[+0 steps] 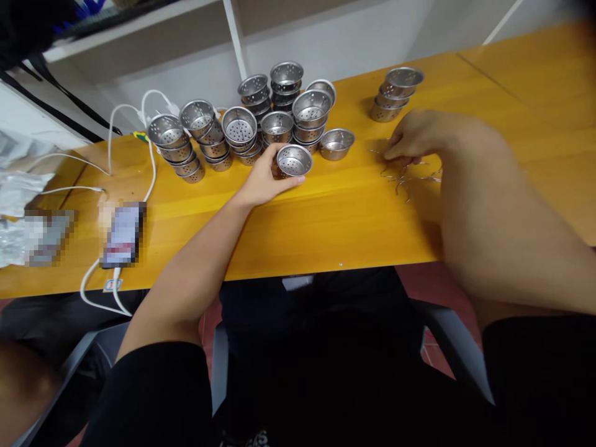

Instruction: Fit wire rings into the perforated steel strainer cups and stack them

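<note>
A perforated steel cup (293,161) is being gripped by the left hand (262,180) while wire clips (410,174) are being pinched by the right hand (412,138), so lining up clip and rim probably comes next.

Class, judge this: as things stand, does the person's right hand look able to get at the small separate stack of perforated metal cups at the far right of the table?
Probably yes. The right hand rests on the thin wire pieces, just in front of the small stack, and only bare table lies between them.
</note>
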Demonstrator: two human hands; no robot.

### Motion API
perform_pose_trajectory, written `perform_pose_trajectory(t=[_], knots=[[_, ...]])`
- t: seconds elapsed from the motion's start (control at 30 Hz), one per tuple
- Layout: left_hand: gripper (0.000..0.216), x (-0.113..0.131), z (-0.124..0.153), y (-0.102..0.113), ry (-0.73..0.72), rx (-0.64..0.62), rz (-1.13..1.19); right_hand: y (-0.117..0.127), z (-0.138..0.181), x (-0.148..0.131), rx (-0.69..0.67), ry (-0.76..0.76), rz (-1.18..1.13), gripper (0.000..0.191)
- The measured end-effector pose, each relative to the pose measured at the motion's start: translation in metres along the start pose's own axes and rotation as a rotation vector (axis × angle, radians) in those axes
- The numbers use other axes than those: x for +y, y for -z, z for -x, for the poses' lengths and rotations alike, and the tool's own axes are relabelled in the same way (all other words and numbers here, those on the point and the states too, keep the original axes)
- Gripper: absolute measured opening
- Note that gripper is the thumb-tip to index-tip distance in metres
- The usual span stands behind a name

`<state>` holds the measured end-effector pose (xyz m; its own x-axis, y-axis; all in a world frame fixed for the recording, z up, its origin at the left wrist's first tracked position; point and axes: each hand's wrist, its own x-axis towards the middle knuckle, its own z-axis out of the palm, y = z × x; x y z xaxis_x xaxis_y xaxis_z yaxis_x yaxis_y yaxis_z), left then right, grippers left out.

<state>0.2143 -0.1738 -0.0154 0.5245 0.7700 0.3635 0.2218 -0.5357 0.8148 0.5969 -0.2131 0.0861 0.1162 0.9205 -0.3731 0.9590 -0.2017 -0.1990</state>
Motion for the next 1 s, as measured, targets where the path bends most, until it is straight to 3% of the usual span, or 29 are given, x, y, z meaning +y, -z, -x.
perform_pose_trajectory(t=[0.13, 0.37, 0.53, 0.63, 0.77, 0.9, 1.0], knots=[[0.108, 0.005, 0.001, 0.000, 0.017, -0.027, 0.055, -0.003, -0.007, -0.004, 0.004, -0.033, 0.102, 0.029], [0.107, 0.005, 0.001, -0.001, -0.015, -0.029, 0.067, -0.020, -0.025, -0.020, 0.163, -0.019, 0.263, 0.030], [0.102, 0.008, 0.001, 0.000, 0.017, -0.026, 0.055, -0.021, -0.031, -0.016, 0.120, 0.026, 0.310, 0.029], [0.100, 0.009, 0.002, 0.000, 0.004, -0.025, 0.050, -0.018, -0.024, -0.014, 0.102, 0.035, 0.282, 0.028], [0.106, 0.006, 0.002, 0.001, 0.019, -0.038, 0.033, -0.014, -0.010, -0.016, 0.187, 0.037, 0.157, 0.023], [0.112, 0.002, 0.001, 0.001, 0.005, -0.045, 0.011, -0.010, -0.002, -0.017, 0.254, 0.139, 0.058, 0.009], [0.110, 0.001, 0.000, 0.001, 0.002, -0.029, 0.035, -0.010, 0.000, -0.018, 0.245, 0.255, -0.081, 0.023]])
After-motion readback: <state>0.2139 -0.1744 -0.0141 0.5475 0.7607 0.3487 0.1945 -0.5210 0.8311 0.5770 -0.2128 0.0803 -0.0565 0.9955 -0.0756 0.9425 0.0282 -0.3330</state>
